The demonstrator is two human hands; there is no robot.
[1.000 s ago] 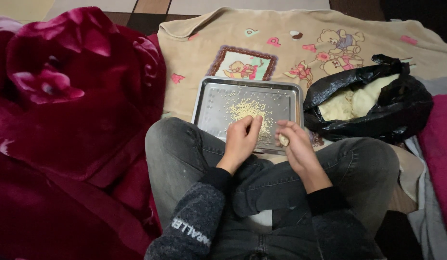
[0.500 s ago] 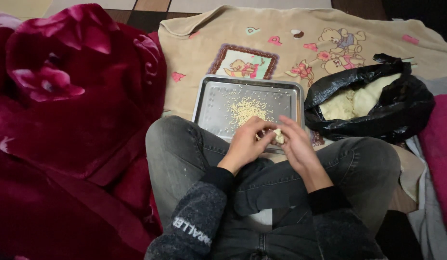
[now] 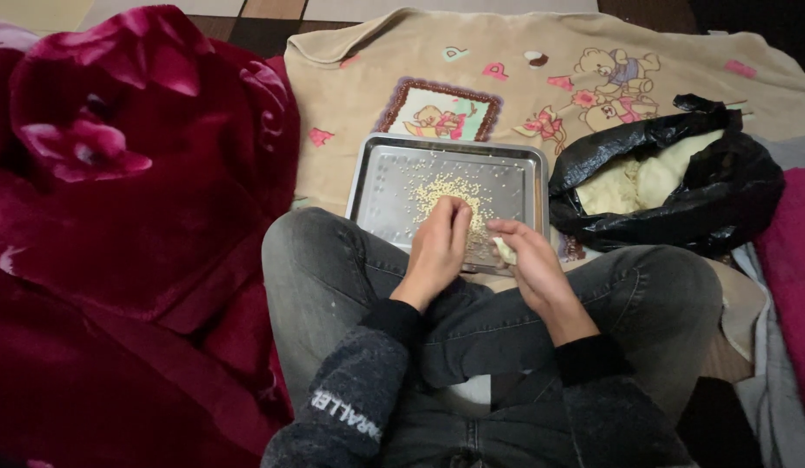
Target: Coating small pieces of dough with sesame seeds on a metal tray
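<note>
Pale dough lump (image 3: 505, 251) pinched, right hand (image 3: 531, 260) | left hand (image 3: 439, 244) fingers curled over tray (image 3: 394, 186)

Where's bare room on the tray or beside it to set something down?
The metal tray is bare along its left and far edges, around the pale crumb heap. Its near right corner is crowded by both hands. Beige blanket lies bare between tray and red blanket.

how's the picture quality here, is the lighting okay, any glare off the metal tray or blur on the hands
Head view: dim, soft indoor light, with the top right corner falling to near black. The metal tray shows only a dull sheen, no hard glare. The left hand and right hand look slightly soft, and the pale bits in the tray merge into a grainy patch. The black bag loses fold detail.
</note>
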